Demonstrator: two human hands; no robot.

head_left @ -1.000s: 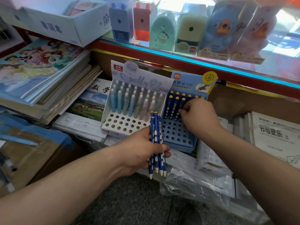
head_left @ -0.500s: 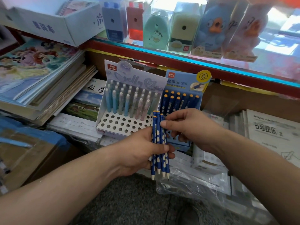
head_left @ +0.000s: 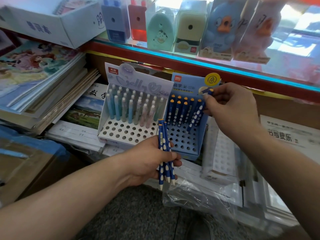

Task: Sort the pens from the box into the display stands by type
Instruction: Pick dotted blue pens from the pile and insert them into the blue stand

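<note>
One dotted dark-blue pen (head_left: 197, 115) is in the right grip (head_left: 230, 108), pinched between thumb and fingertips high on the barrel, near the orange cap. It hangs tilted, tip down, over the back right of the blue stand (head_left: 183, 141). I cannot see the tip in a hole yet. My reading is that the high pinch leaves the lower barrel free to be steered into a hole.

The left grip (head_left: 149, 161) is curled round a small bundle of matching pens (head_left: 161, 135), caps up and tips down. It is held just in front of the blue stand's front left corner. I judge it is held near and already the right way up so that each pen can be drawn off and seated without turning.

In the blue stand, the standing blue pens (head_left: 180, 110) fill the back rows only, and the front holes are bare. Filling from the back would spare seated pens from a reaching hand.

The white stand (head_left: 124, 132) is just beside it on the left. Its pastel pens (head_left: 136, 108) are also at the back, and I see no blue pen among them.

I cannot tell which box is the source.

The task looks partway done. The next move calls for righting the pen and lowering it into a free hole. The risk is that a slanted tip catches a hole's edge or nudges a neighbour.
</note>
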